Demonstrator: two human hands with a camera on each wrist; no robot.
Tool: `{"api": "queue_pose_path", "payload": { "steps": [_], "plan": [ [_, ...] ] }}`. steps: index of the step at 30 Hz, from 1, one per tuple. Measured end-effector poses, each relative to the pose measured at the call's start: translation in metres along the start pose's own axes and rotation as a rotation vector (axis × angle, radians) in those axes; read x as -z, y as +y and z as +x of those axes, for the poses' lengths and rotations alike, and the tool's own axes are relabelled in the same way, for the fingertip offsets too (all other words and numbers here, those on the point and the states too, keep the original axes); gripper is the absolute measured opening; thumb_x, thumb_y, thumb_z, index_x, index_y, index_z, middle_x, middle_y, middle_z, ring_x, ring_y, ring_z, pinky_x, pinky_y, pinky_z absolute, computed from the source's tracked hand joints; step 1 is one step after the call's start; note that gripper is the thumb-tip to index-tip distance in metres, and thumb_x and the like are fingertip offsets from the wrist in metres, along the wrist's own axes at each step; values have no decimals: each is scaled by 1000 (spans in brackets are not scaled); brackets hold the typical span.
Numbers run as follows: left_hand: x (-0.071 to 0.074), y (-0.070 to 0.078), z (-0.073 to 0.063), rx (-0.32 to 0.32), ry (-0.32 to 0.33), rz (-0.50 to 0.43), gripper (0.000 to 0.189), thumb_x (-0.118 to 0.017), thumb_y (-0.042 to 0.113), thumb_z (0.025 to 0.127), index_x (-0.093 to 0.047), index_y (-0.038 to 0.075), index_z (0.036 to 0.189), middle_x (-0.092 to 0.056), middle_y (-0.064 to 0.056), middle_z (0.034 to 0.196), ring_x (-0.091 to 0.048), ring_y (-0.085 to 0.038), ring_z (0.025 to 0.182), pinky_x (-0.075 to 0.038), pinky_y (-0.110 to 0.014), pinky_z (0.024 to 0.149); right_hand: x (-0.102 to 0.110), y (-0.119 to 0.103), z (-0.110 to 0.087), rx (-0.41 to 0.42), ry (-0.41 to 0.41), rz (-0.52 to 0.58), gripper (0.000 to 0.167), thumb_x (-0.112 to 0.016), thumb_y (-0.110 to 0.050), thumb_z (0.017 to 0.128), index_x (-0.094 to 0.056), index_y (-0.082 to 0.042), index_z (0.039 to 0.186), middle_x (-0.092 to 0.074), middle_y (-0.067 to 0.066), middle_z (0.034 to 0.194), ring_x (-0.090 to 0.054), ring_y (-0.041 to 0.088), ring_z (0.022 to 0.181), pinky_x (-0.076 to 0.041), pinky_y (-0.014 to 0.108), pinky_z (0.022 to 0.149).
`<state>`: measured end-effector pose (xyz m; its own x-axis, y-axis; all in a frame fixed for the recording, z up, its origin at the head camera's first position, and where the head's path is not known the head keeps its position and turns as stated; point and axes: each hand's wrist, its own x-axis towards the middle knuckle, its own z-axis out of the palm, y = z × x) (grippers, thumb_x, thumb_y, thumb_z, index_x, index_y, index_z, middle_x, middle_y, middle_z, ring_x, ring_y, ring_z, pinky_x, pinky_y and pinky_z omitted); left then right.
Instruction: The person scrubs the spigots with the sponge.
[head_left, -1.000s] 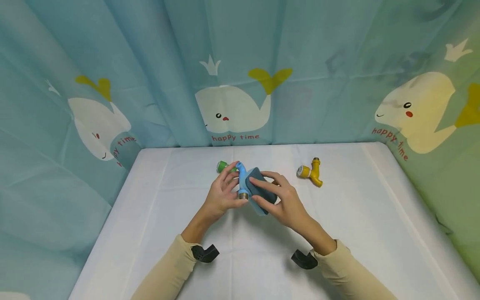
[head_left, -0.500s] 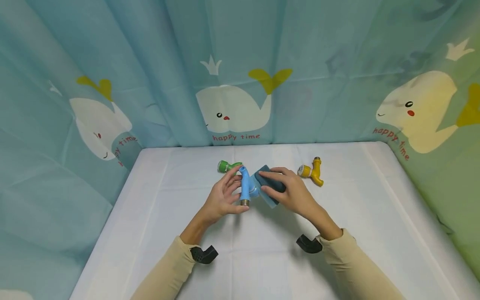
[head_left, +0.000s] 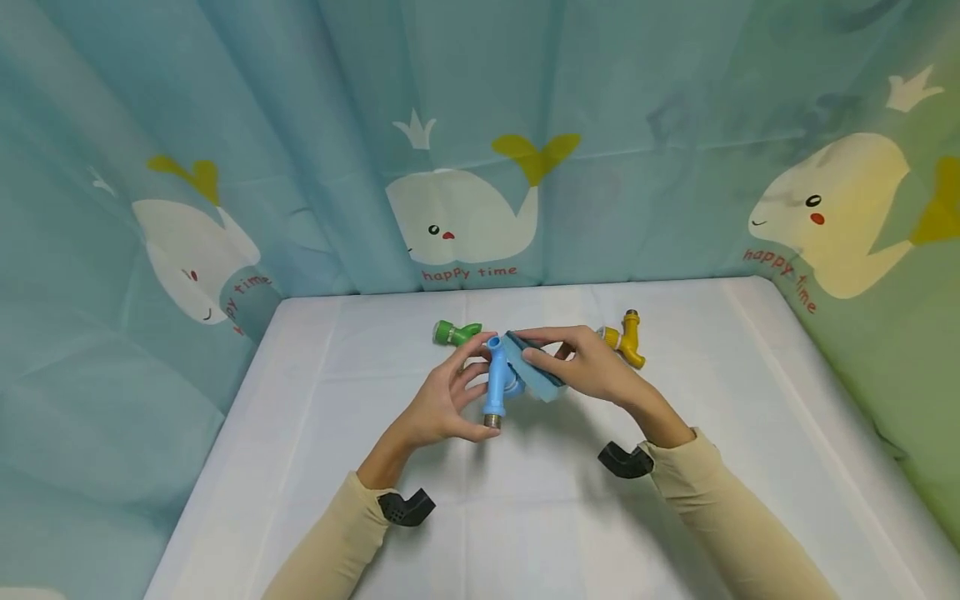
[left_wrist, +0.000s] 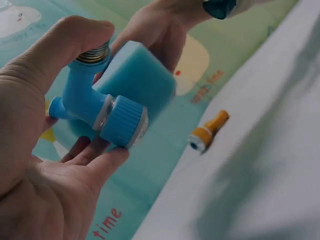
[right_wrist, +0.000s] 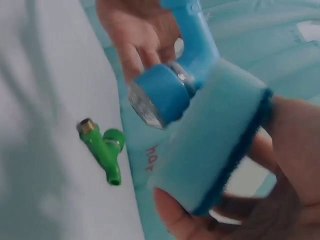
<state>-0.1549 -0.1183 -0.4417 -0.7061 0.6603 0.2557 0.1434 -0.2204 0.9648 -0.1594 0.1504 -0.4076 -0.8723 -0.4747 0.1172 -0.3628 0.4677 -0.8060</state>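
Above the table, my left hand (head_left: 441,402) holds a blue faucet (head_left: 496,379) between the thumb at its threaded metal end and the fingers at its spout. The faucet's ribbed knob (left_wrist: 123,120) faces away from the palm in the left wrist view. My right hand (head_left: 596,367) pinches a sponge (head_left: 534,372), light blue with a dark scouring layer. In the right wrist view the sponge's pale side (right_wrist: 207,132) lies against or very close to the faucet's body (right_wrist: 196,45); exact contact is hard to tell.
A green faucet (head_left: 454,333) lies on the white table (head_left: 360,500) behind my left hand. Beyond my right hand lies a yellow faucet (head_left: 630,340). A whale-print curtain (head_left: 630,208) hangs along the table's back and sides.
The blue faucet has turned and shifted slightly right and nearer in my left hand. My right hand has moved right and a little farther away, and the sponge now shows more of its pale side.
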Motion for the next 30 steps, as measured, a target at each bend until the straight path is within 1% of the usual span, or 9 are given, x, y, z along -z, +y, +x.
{"api": "queue_pose_path", "payload": {
  "steps": [5, 8, 11, 16, 19, 22, 25, 27, 30],
  "plan": [
    [1, 2, 0, 15, -14, 60, 119, -87, -18, 62, -28, 12, 162, -34, -20, 143, -47, -33, 136, -45, -42, 110, 3, -1, 0, 69, -74, -76, 40, -73, -24, 98, -69, -16, 137, -69, 6, 130, -65, 22, 104, -57, 41, 82],
    [2, 1, -1, 21, 20, 14, 118, -87, -17, 64, -28, 12, 162, -34, -19, 140, -49, -29, 135, -48, -39, 108, 1, -1, -2, 95, 46, -142, 40, -75, -20, 96, -70, -15, 135, -69, 7, 127, -64, 21, 105, -56, 41, 83],
    [3, 2, 1, -9, 98, -110, 115, -88, -13, 67, -25, 8, 161, -34, -19, 142, -51, -26, 132, -51, -36, 103, -10, -1, -3, 132, 179, -149, 41, -74, -21, 97, -68, -14, 137, -68, 11, 127, -65, 24, 104, -56, 42, 81],
    [1, 3, 4, -20, 211, -277, 117, -93, 0, 70, -19, 0, 161, -36, -18, 145, -53, -22, 128, -57, -28, 89, -24, 1, -8, 183, 323, -223, 42, -78, -19, 93, -70, -13, 134, -65, 18, 130, -64, 34, 115, -55, 52, 90],
    [-1, 2, 4, -1, 250, -311, 118, -93, 1, 70, -18, 1, 162, -40, -18, 144, -53, -20, 129, -58, -25, 84, -26, 2, -10, 188, 413, -226, 45, -82, -17, 89, -71, -15, 132, -64, 18, 130, -64, 34, 111, -57, 51, 82],
    [-2, 1, 6, 8, 271, -298, 116, -90, -2, 71, -19, 3, 162, -44, -18, 142, -53, -21, 130, -57, -26, 85, -30, -1, -10, 235, 419, -209, 46, -82, -20, 89, -70, -16, 134, -62, 17, 133, -64, 32, 110, -58, 47, 79],
    [-4, 0, 7, 30, 298, -263, 111, -85, -7, 72, -21, 5, 162, -48, -14, 137, -55, -20, 125, -57, -27, 87, -34, -2, -9, 268, 403, -276, 45, -82, -22, 90, -71, -15, 133, -61, 20, 135, -63, 36, 112, -56, 51, 85],
    [-4, -1, 8, 48, 324, -248, 108, -81, -11, 73, -22, 6, 162, -50, -13, 135, -56, -19, 124, -57, -27, 86, -35, -1, -8, 258, 421, -326, 44, -82, -19, 89, -72, -15, 131, -61, 21, 133, -61, 38, 113, -55, 53, 86],
    [-4, -3, 8, 54, 342, -242, 106, -78, -14, 74, -21, 4, 162, -50, -16, 138, -57, -19, 124, -57, -26, 85, -35, -2, -8, 255, 443, -302, 45, -83, -17, 87, -73, -15, 130, -61, 21, 132, -62, 36, 112, -56, 53, 87]
  ]
}}
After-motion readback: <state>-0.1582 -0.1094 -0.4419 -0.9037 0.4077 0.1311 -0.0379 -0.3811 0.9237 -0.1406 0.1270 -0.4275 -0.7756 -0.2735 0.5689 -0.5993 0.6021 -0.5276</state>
